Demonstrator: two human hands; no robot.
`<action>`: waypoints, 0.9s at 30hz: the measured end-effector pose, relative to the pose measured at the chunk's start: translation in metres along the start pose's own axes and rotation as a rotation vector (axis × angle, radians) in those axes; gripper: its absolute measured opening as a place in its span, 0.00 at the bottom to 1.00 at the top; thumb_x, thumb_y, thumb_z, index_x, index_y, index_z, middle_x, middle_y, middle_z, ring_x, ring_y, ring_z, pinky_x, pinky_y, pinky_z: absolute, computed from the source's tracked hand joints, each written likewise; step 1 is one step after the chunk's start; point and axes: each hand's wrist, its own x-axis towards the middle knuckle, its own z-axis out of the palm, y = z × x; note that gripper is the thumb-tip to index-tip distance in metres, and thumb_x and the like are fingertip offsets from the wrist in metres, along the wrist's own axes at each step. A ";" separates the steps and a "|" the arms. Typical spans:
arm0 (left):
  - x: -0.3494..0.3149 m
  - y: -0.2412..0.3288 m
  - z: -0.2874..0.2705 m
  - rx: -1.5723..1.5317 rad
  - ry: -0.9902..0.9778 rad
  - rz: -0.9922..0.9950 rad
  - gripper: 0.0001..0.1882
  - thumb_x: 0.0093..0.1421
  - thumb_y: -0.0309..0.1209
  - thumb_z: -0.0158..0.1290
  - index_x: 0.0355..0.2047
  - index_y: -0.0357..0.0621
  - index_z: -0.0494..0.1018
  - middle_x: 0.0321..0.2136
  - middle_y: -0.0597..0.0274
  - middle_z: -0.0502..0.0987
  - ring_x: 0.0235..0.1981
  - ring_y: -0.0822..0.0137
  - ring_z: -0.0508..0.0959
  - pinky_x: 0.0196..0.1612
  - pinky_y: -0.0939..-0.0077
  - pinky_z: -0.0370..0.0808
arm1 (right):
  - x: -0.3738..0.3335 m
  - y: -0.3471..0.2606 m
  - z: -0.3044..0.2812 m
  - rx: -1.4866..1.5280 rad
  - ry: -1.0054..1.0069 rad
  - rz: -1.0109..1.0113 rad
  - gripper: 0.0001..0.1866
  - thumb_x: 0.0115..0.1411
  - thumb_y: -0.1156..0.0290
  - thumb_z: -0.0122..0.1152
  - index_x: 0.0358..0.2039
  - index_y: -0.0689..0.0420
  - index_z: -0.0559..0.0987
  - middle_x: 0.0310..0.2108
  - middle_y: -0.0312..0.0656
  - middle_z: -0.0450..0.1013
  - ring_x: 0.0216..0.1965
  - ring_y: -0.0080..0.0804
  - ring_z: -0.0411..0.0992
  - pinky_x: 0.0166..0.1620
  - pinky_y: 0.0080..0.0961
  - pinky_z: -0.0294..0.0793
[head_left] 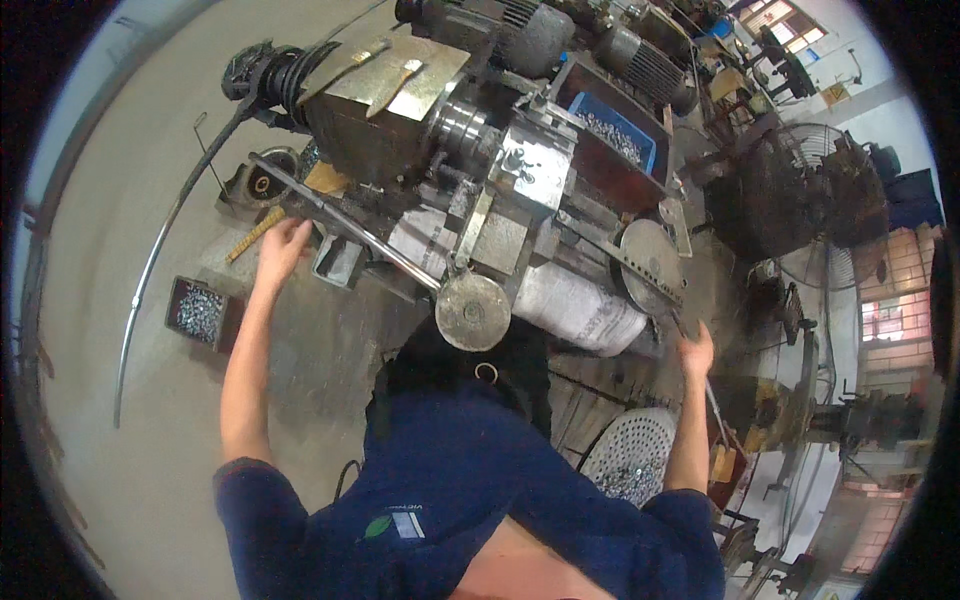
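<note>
My left hand point(284, 252) is at the left of the machine, fingers partly bent, beside a yellowish ribbed stick point(254, 236). Nothing shows plainly in it, though its palm is hidden. Just beyond the fingertips runs a long steel lever point(365, 238), slanting down to a round metal disc point(473, 312) in front of my body. My right hand point(695, 352) is closed around a thin metal rod point(714, 405) on the right, near a larger disc point(648, 262) with a drilled bar across it. Between the two arms stands a bench lathe with a metal slide block point(536, 160).
Small metal parts fill a box point(200, 312) at left, a blue tray point(615, 135) behind the lathe and a perforated basket point(632, 448) at lower right. Two brushes point(395, 88) lie on the headstock. A large fan point(815, 195) stands at right. White sacking point(580, 310) lies under the slide.
</note>
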 end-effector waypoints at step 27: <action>0.042 0.092 0.065 0.855 -0.055 0.159 0.11 0.49 0.35 0.50 0.32 0.54 0.79 0.21 0.57 0.77 0.28 0.55 0.77 0.34 0.62 0.72 | -0.151 0.084 -0.004 -0.279 -0.185 0.238 0.17 0.37 0.64 0.55 0.28 0.60 0.78 0.20 0.51 0.72 0.22 0.43 0.70 0.27 0.38 0.66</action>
